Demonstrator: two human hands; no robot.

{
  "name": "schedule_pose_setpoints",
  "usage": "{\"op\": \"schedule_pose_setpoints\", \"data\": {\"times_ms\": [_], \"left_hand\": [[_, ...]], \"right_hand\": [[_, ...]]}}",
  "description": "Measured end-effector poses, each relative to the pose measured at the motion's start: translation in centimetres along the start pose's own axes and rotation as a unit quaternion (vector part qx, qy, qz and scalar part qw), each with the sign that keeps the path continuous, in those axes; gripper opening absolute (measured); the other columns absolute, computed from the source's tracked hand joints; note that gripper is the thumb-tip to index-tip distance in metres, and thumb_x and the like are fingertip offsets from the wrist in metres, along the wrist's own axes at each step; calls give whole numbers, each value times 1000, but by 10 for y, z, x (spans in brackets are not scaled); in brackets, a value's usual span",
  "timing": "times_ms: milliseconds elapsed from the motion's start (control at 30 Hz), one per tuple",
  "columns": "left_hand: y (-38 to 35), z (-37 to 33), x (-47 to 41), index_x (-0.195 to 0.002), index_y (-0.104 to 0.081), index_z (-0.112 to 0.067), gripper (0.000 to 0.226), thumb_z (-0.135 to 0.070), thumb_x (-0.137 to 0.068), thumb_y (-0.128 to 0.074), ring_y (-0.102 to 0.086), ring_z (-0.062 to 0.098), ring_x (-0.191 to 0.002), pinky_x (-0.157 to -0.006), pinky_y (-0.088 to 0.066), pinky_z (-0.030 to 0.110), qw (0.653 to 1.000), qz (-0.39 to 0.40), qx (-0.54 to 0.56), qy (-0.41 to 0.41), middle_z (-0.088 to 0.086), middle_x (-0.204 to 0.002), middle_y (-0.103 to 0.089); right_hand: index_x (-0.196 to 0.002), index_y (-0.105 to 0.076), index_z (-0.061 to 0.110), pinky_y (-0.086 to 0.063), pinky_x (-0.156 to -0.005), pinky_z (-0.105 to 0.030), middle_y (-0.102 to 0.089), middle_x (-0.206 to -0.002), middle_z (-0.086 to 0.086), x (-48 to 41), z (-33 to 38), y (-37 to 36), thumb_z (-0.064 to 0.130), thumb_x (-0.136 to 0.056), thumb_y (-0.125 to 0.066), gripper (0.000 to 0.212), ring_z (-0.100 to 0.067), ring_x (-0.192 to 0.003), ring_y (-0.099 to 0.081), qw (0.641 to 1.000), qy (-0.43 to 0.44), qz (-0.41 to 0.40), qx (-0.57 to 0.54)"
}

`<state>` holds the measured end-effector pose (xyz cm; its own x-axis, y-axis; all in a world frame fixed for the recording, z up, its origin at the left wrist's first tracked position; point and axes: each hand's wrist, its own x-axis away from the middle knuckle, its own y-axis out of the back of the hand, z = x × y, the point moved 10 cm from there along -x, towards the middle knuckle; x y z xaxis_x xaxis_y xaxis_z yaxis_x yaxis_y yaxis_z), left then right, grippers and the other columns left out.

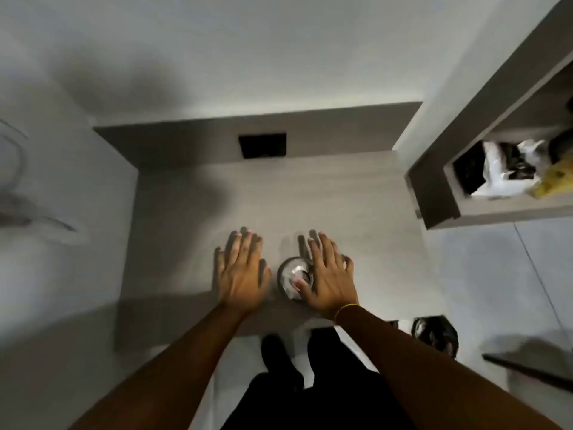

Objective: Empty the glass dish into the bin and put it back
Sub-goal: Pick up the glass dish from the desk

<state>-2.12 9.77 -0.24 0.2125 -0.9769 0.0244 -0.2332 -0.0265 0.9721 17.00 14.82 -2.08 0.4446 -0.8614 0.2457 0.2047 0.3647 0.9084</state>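
A small round glass dish (290,276) stands on the grey desk (310,197) near its front edge, with pale crumpled bits inside. My right hand (328,274) is spread over the dish's right side, its thumb resting across the dish's opening and its fingers apart. My left hand (242,268) lies flat on the desk just left of the dish, fingers spread, holding nothing. A dark bin with a black liner (435,335) stands on the floor at the lower right, partly hidden behind my right forearm.
An open shelf (496,169) at the right holds black, white and yellow items. A black square opening (262,145) sits in the desk's back panel. A dark board edge (527,366) juts in at the lower right. My legs stand under the desk's front edge.
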Motion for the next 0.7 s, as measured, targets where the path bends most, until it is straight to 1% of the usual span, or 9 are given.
{"op": "schedule_pose_setpoints", "data": {"times_ms": [33,100,167,267,333,400,467,567,700], "left_hand": [[-23,5,7,-161,-47,-16,67,-45,-101,-50,-29,32,-165,-126,-29,69,1000,28,-7,8,11,-176,-35],[-47,13,20,-162,-44,-19,67,-48,-101,-50,-24,30,-166,-127,-25,68,998,51,-7,20,10,-178,-31],[-67,18,30,-163,-44,-19,66,-48,-103,-49,-25,32,-166,-125,-24,69,998,53,-25,27,11,-178,-30],[-80,15,33,-168,-34,-19,69,-51,-108,-37,-20,33,-167,-127,-18,70,997,46,-50,19,13,-180,-24],[-83,18,32,-169,-30,-20,70,-54,-108,-33,-17,34,-168,-127,-16,71,997,49,-52,20,13,-181,-23],[-81,18,31,-169,-31,-20,71,-55,-107,-35,-18,33,-168,-127,-16,71,998,42,-48,20,13,-180,-24],[-81,19,32,-168,-32,-20,71,-55,-107,-35,-19,33,-167,-127,-16,71,998,42,-48,24,13,-180,-24],[-82,20,31,-168,-31,-20,71,-56,-107,-34,-18,33,-168,-128,-15,71,998,36,-40,24,11,-180,-23],[-81,21,33,-168,-33,-20,71,-54,-106,-37,-17,32,-168,-129,-13,72,999,23,-16,22,11,-180,-24]], "right_hand": [[-168,-22,22,-35,-114,-59,-15,-179,-6,0,-3,-18,78,-92,-44,96,-32,-161,-26,1000,2,22,-19],[-169,-18,24,-33,-115,-59,-15,-178,-4,4,0,-27,77,-92,-46,98,-29,-161,-26,999,20,2,-38],[-169,-18,23,-31,-116,-60,-17,-178,-4,6,0,-35,78,-91,-49,101,-27,-161,-26,999,32,-6,-36],[-168,-22,20,-29,-116,-59,-22,-175,-7,4,9,-34,79,-87,-55,105,-29,-158,-31,998,65,4,-25],[-164,-32,17,-33,-114,-58,-29,-171,-8,-1,16,-36,74,-81,-61,104,-31,-153,-37,996,86,24,-8],[-159,-38,16,-39,-110,-57,-37,-165,-10,-5,24,-36,66,-74,-64,102,-34,-148,-41,994,101,42,8],[-158,-40,16,-42,-108,-55,-41,-161,-11,-7,32,-34,59,-70,-63,100,-37,-145,-42,990,124,56,30],[-157,-40,17,-44,-108,-50,-42,-157,-13,-8,36,-27,51,-65,-63,101,-39,-144,-41,984,153,77,53],[-153,-43,15,-47,-102,-45,-45,-148,-16,-13,39,-23,45,-58,-73,104,-40,-136,-46,974,174,116,88]]}}
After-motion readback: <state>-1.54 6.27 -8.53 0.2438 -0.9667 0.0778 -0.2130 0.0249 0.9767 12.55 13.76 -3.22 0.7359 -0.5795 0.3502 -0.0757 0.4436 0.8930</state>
